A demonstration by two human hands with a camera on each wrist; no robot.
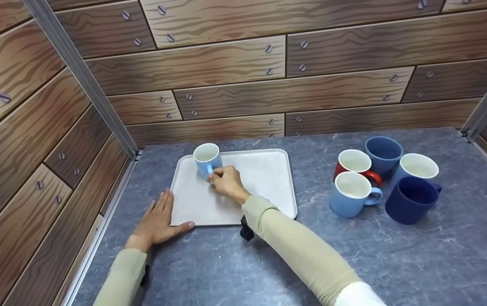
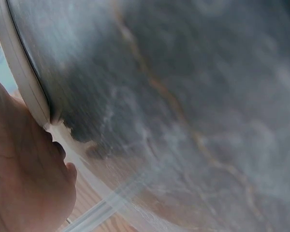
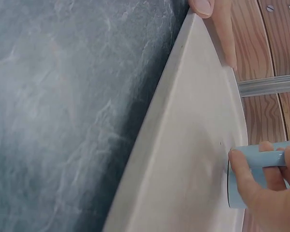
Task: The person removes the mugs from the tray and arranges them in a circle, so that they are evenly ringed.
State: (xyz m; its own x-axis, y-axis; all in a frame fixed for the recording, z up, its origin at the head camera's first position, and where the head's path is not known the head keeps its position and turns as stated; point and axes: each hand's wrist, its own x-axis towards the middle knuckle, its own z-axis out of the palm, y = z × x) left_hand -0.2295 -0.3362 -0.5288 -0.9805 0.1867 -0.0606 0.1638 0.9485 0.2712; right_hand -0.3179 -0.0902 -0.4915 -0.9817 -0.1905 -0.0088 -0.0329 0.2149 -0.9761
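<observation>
A light blue mug [image 1: 207, 161] with a white inside stands upright at the far left corner of a pale rectangular tray [image 1: 260, 182]. My right hand [image 1: 227, 182] pinches the mug's handle between thumb and fingers; in the right wrist view the fingers [image 3: 275, 169] curl through the handle. At the tray's near left corner, my left hand [image 1: 157, 221] lies with straight fingers along the left edge and its thumb along the front edge. In the left wrist view, the left hand [image 2: 26, 164] is beside the tray's rim [image 2: 29, 72].
To the right of the tray stands a group of mugs: a red mug [image 1: 340, 168], a light blue mug [image 1: 347, 202], a dark blue mug [image 1: 404, 208], a medium blue mug [image 1: 381, 160] and another light blue mug [image 1: 400, 174]. Wood-patterned walls [image 1: 226, 63] enclose the marbled grey table [image 1: 209, 272].
</observation>
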